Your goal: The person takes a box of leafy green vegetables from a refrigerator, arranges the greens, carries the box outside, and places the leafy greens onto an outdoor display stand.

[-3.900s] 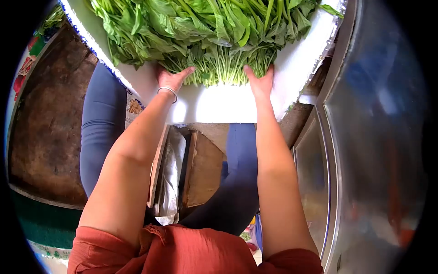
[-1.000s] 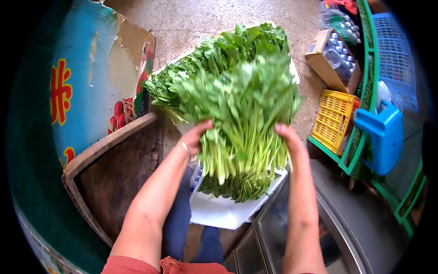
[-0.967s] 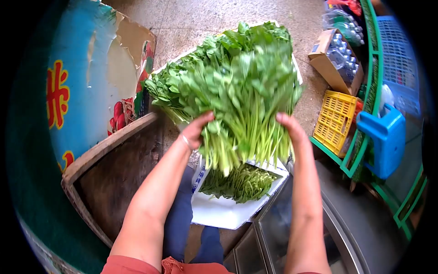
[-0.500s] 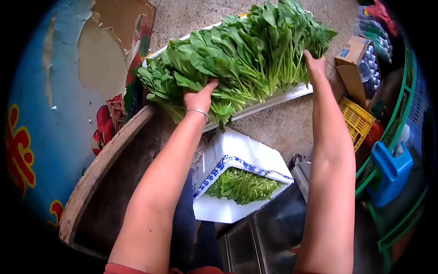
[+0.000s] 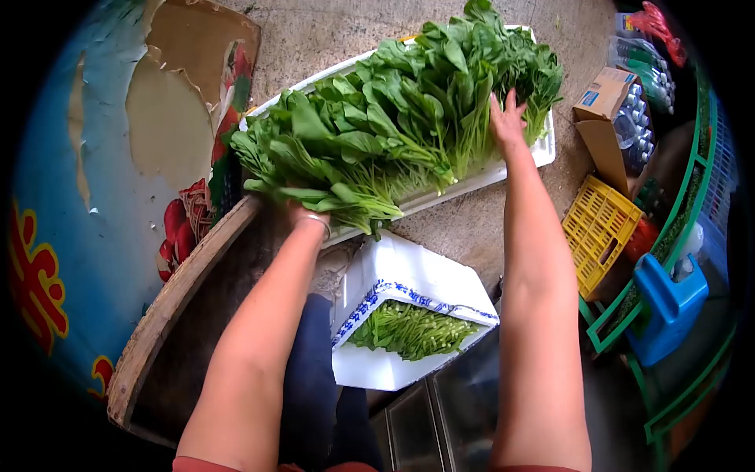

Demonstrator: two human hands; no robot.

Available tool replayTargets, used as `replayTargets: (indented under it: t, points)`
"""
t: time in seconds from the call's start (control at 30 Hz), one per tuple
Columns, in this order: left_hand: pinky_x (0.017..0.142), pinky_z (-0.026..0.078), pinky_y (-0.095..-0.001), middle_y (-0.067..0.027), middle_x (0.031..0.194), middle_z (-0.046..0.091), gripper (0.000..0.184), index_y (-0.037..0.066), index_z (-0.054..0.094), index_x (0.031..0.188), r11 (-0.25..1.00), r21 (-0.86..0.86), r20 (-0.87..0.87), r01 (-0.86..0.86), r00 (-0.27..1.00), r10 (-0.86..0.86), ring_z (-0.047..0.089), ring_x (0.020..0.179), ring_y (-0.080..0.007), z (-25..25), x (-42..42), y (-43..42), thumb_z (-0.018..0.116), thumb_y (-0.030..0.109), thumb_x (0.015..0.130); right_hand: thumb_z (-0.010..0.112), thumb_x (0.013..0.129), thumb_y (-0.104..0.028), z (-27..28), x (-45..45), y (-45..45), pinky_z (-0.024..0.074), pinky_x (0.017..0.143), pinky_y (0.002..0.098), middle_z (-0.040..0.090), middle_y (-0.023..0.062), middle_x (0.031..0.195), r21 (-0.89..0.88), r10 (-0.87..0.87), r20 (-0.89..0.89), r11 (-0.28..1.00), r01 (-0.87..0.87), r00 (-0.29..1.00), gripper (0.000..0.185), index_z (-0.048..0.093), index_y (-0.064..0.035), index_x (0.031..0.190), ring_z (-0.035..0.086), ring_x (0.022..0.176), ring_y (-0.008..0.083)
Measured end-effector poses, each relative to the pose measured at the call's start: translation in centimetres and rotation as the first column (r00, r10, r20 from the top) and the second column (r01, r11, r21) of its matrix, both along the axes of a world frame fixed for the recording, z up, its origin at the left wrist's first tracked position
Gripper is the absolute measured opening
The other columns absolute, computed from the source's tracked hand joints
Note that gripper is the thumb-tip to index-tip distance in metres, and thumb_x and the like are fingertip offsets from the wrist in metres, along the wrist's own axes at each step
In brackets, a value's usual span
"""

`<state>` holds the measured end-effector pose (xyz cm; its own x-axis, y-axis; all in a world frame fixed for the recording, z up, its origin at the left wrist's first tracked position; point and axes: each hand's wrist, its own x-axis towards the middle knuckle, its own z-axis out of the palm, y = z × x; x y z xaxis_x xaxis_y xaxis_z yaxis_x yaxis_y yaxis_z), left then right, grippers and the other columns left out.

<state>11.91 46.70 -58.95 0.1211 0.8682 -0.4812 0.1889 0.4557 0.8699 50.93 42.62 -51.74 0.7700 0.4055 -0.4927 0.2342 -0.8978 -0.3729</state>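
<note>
A big heap of leafy greens with pale stems fills a long white foam box on the floor. At its near left end, my left hand, with a bangle at the wrist, reaches beneath drooping leaves and stems. Leaves hide those fingers, so their grip does not show. My right hand rests against the stems toward the right end, fingers spread apart. Closer to me, a second white foam box with blue writing holds more greens, cut ends showing.
A curved wooden edge runs along the left, beside a blue printed sheet. To the right are a yellow crate, a cardboard box of bottles, a blue plastic container and a green frame.
My left hand has gone down and left, under the near leaves. My right hand has shifted left along the heap and its fingers have spread. The view has moved slightly.
</note>
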Motion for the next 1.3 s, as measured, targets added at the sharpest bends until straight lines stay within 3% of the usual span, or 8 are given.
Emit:
replayTargets:
  t: [0.1, 0.37, 0.43, 0.53, 0.9, 1.13, 1.23, 1.3]
  points:
    - [0.082, 0.035, -0.0334, -0.0088, 0.104, 0.050, 0.037, 0.005, 0.046, 0.102, 0.820, -0.378, -0.510, 0.428, 0.644, -0.571, 0.045, 0.096, -0.0235, 7.1, 2.1, 2.9, 0.033, 0.031, 0.079, 0.038, 0.070, -0.058, 0.9, 0.3, 0.3, 0.0042, 0.094, 0.0514, -0.003, 0.0223, 0.130, -0.012, 0.023, -0.077, 1.000, -0.024, 0.997, 0.074, 0.010, -0.0210, 0.128, 0.001, 0.119, 0.0404]
    - [0.067, 0.043, -0.0296, -0.0094, 0.093, 0.054, 0.023, -0.002, 0.051, 0.090, 0.908, -0.186, -0.486, 0.376, 0.768, -0.417, 0.052, 0.083, -0.0209, 12.5, 1.6, 1.9, 0.038, 0.001, 0.071, 0.057, 0.067, -0.035, 5.7, -1.4, -5.3, 0.0307, 0.087, 0.0339, 0.032, 0.0190, 0.122, 0.291, -0.008, 0.105, 0.957, -0.023, 0.994, 0.079, 0.012, -0.0114, 0.127, 0.036, 0.108, 0.0306]
    - [0.053, 0.046, -0.0321, -0.0085, 0.080, 0.050, 0.013, 0.000, 0.050, 0.080, 0.801, -0.599, -0.414, 0.024, 0.846, -0.336, 0.052, 0.074, -0.0209, 16.7, 3.6, 2.9, 0.049, 0.006, 0.069, 0.047, 0.071, 0.000, 3.1, -2.5, -9.7, 0.0416, 0.070, 0.0221, 0.053, 0.0113, 0.092, 0.324, 0.177, 0.463, 0.878, -0.352, 0.868, 0.033, 0.045, 0.0020, 0.104, 0.051, 0.085, 0.0169]
    - [0.056, 0.048, -0.0333, -0.0065, 0.084, 0.045, 0.026, -0.001, 0.045, 0.087, 0.855, -0.510, -0.290, 0.095, 0.917, -0.275, 0.049, 0.080, -0.0204, 16.4, 1.6, 1.8, 0.057, 0.004, 0.064, 0.056, 0.070, -0.020, 7.3, -9.5, -14.7, 0.0299, 0.090, 0.0317, 0.039, 0.0131, 0.117, 0.747, -0.211, -0.196, 0.600, 0.286, 0.957, 0.058, 0.030, -0.0032, 0.120, 0.041, 0.104, 0.0224]
    - [0.068, 0.047, -0.0310, -0.0131, 0.098, 0.049, 0.039, -0.003, 0.036, 0.111, 0.784, -0.446, -0.202, 0.433, 0.804, -0.559, 0.052, 0.088, -0.0235, 20.5, -4.3, -10.1, 0.048, 0.007, 0.076, 0.046, 0.079, -0.016, 19.5, -43.5, -42.7, 0.0376, 0.048, 0.0190, 0.055, 0.0039, 0.069, -0.104, -0.801, -0.544, 0.361, 0.927, 0.251, 0.018, 0.050, -0.0027, 0.092, 0.052, 0.058, 0.0099]
    - [0.078, 0.040, -0.0284, -0.0110, 0.100, 0.052, 0.037, 0.001, 0.046, 0.104, 0.078, -0.423, -0.257, 0.903, -0.037, -0.966, 0.049, 0.094, -0.0191, 33.2, -13.7, -22.9, 0.055, 0.006, 0.068, 0.053, 0.073, -0.012, 12.4, -59.3, -54.3, 0.0419, 0.049, 0.0227, 0.056, 0.0089, 0.067, -0.417, -0.892, -0.449, 0.253, 0.873, 0.045, 0.018, 0.051, -0.0016, 0.087, 0.053, 0.054, 0.0137]
    - [0.084, 0.033, -0.0376, -0.0120, 0.105, 0.048, 0.035, 0.007, 0.051, 0.095, -0.474, -0.433, -0.545, 0.767, -0.641, -0.541, 0.044, 0.100, -0.0296, 37.9, -15.6, -26.8, 0.059, 0.015, 0.062, 0.056, 0.070, -0.016, 6.2, -61.7, -55.5, 0.0436, 0.055, 0.0265, 0.058, 0.0098, 0.071, -0.402, -0.847, -0.502, 0.407, 0.820, 0.174, 0.022, 0.052, -0.0047, 0.089, 0.055, 0.059, 0.0172]
    - [0.083, 0.033, -0.0377, -0.0123, 0.106, 0.047, 0.035, 0.008, 0.051, 0.094, -0.490, -0.398, -0.629, 0.776, -0.619, -0.469, 0.044, 0.100, -0.0289, 37.6, -14.9, -28.6, 0.059, 0.017, 0.060, 0.057, 0.068, -0.020, 2.5, -60.8, -54.4, 0.0436, 0.064, 0.0296, 0.059, 0.0100, 0.074, -0.375, -0.768, -0.483, 0.615, 0.694, 0.420, 0.024, 0.053, -0.0075, 0.088, 0.056, 0.067, 0.0202]
